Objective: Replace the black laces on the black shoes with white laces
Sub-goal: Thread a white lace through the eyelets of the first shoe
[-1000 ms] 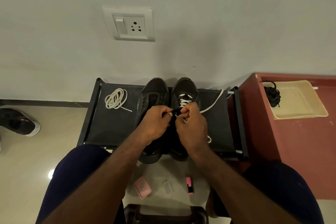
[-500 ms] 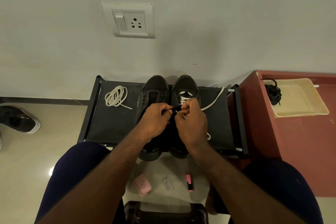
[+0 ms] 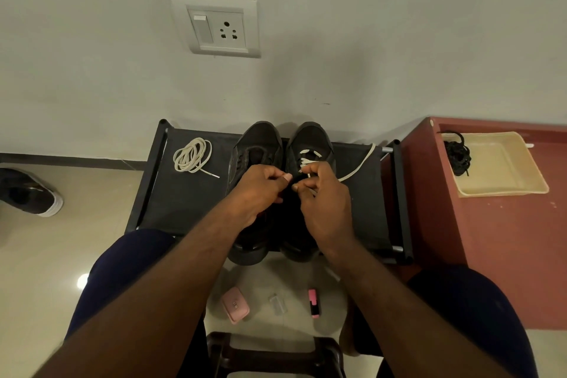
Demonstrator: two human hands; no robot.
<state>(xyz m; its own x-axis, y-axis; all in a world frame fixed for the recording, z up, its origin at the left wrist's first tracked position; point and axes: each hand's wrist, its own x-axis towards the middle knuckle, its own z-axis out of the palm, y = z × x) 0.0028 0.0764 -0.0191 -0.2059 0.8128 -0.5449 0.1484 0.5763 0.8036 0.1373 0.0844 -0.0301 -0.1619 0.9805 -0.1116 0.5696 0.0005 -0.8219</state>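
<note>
- Two black shoes are set side by side, touching, on a black fabric-topped rack [image 3: 184, 202] against the wall, toes toward the wall.
- The left shoe [image 3: 257, 141] is seen with its eyelets bare.
- The right shoe [image 3: 311, 136] is partly threaded with a white lace [image 3: 310, 156]. A few crossings are visible near the toe, and one free end is trailed to the right across the rack toward its rear corner.
- The right hand [image 3: 326, 196] is held over the right shoe with its fingers curled. The white lace is pinched between thumb and fingertips.
- The left hand [image 3: 260, 190] is held just beside it, over the inner edges of the shoes, with fingers curled and thumb pressed to forefinger. What is pinched there cannot be told.
- A coiled white lace [image 3: 191, 155] is laid on the rack, left of the left shoe and apart from it.
- The black laces [image 3: 458, 156] are bundled in the far left corner of a beige tray [image 3: 506, 169], which is set on a red-brown cabinet [image 3: 506, 239] to the right of the rack.
- A wall socket [image 3: 219, 29] is mounted above the shoes.
- A dark sneaker [image 3: 30, 195] with a white sole is left on the floor at far left.
- A pink case [image 3: 235, 308] and a pink highlighter [image 3: 314, 302] are lying on the floor between the knees.
</note>
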